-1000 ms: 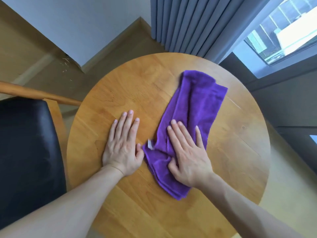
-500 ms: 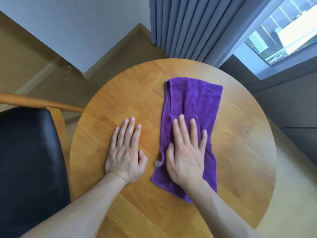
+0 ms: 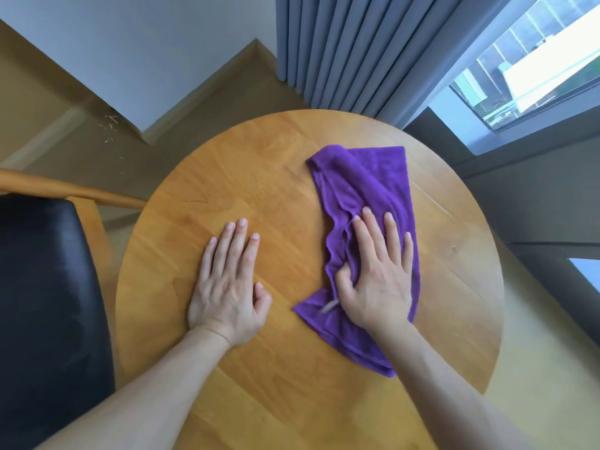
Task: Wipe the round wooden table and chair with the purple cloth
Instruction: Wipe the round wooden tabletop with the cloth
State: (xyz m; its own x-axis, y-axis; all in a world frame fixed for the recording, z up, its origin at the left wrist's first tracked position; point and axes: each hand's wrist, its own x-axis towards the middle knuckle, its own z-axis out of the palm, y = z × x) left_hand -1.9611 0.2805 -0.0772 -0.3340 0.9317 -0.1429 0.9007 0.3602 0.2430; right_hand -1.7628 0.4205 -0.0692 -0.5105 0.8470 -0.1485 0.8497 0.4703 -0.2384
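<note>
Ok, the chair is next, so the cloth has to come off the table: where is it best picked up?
Probably at the bunched ridge of the purple cloth, beside the right hand, which presses flat on it. Come from above and pinch there: the folds stand proud of the table, whereas the far end lies flat and offers little to grip. The left hand rests on bare wood.

Two bare forearms come into the view from the bottom edge. No sleeve shows on either of them, and no watch, bracelet or glove. The left hand [image 3: 227,287] and the right hand [image 3: 376,274] wear no rings. The fingernails are short, without any visible polish. The fingers are long and slim. The right hand looks a little blurred.
</note>
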